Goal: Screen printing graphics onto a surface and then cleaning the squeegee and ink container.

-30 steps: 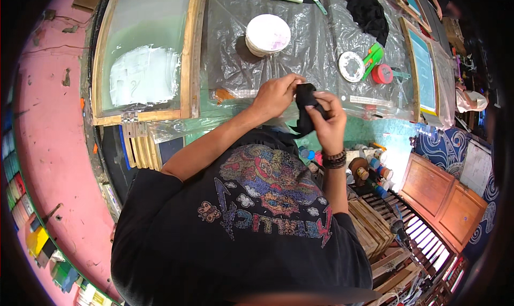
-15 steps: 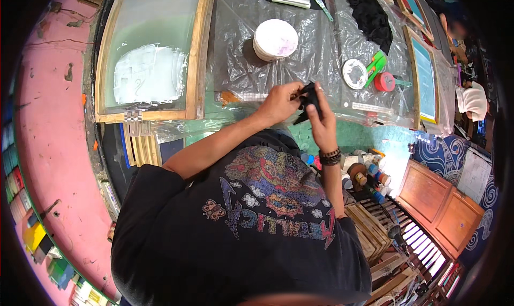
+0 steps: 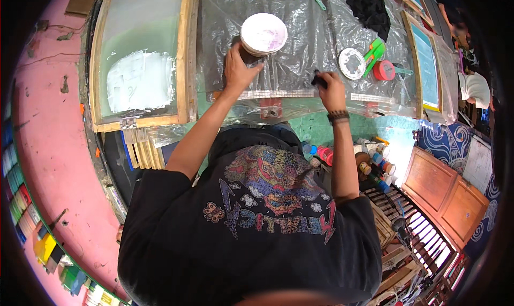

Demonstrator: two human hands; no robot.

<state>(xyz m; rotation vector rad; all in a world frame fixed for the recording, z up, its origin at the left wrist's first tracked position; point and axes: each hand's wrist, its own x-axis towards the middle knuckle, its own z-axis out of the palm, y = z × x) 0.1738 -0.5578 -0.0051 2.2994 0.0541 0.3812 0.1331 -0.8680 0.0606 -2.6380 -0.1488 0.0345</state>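
Note:
A white plastic tub with faint pinkish smears on its top stands on the plastic-covered table. Just at its near left side is my left hand, thumb and fingers spread around a gap; whether the fingertips touch the tub I cannot tell. My right hand is closed on a small bunched black cloth, low over the table near its front edge. Part of the cloth is hidden inside my fingers.
A wooden-framed screen with white paint lies on the left. To the right are a paint-smeared white lid, a green plastic tool, a red lid and a blue framed screen. Black fabric lies farther back.
My hands, together on the black cloth before, have come apart. The left let go and moved left to the tub; the right kept the cloth and shifted slightly right.

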